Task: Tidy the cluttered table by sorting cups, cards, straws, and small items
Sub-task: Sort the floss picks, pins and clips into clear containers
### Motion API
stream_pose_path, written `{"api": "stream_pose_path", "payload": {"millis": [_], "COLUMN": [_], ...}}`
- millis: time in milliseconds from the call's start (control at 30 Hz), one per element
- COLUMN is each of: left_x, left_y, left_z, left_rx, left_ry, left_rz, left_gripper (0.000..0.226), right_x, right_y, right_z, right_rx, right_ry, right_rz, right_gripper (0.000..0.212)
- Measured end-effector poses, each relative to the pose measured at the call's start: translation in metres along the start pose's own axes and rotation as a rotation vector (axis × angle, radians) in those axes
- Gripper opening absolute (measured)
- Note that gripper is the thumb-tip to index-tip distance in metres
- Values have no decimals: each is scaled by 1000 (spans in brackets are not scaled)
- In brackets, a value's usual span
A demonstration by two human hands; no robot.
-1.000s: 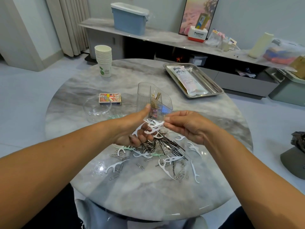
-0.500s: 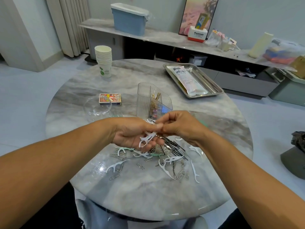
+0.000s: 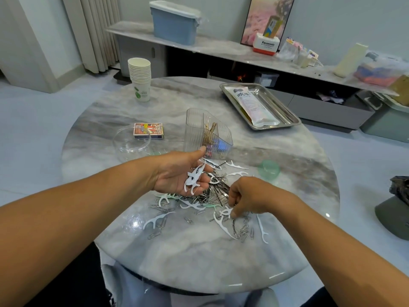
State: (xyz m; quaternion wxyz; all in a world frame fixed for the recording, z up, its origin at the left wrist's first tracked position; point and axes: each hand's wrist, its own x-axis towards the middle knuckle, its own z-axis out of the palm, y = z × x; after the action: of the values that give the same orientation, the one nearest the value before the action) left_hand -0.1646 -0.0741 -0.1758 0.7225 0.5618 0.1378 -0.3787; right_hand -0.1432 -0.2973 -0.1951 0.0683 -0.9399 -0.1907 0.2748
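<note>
Cupped palm-up over the marble table [image 3: 199, 258], my left hand [image 3: 177, 176] holds a small bunch of white floss picks [image 3: 194, 178], thumb pointing toward the clear divided organizer [image 3: 199, 129]. My right hand [image 3: 250, 198] reaches down at the right of the mixed pile of paper clips and hairpins [image 3: 212, 196]. Its fingertips pinch a white floss pick [image 3: 225, 212] lying on the table. More white and pale green picks lie scattered around the pile.
A stack of paper cups [image 3: 139, 78] stands at the far left, with a card box [image 3: 148, 130] and a clear round dish [image 3: 131, 142] nearer. A metal tray [image 3: 285, 116] holding a packet [image 3: 252, 105] sits far right. A small green cup [image 3: 269, 170] lies right of the pile.
My hands have parted. The right hand left the left palm and dropped to the table at the right of the pile, onto a pick. The left hand keeps its bunch.
</note>
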Motion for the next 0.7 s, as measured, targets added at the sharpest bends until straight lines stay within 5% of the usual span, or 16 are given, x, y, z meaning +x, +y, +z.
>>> {"api": "stream_pose_path", "payload": {"millis": [300,533,700], "left_x": [6,6,5], "left_y": [-8,-7,-4], "left_z": [-2,-4,1], "left_rx": [101,103,90], "left_ry": [86,115,79], "left_rz": [-36,-26,-52], "left_gripper": [66,71,82], "right_x": [1,-4,-9], "right_y": [8,21,12], "right_z": [-6,-27,-31], "right_rx": [28,334,858], "right_ry": [76,242,248], "right_rz": [-15,-4,-100], "right_gripper": [22,14,12]}}
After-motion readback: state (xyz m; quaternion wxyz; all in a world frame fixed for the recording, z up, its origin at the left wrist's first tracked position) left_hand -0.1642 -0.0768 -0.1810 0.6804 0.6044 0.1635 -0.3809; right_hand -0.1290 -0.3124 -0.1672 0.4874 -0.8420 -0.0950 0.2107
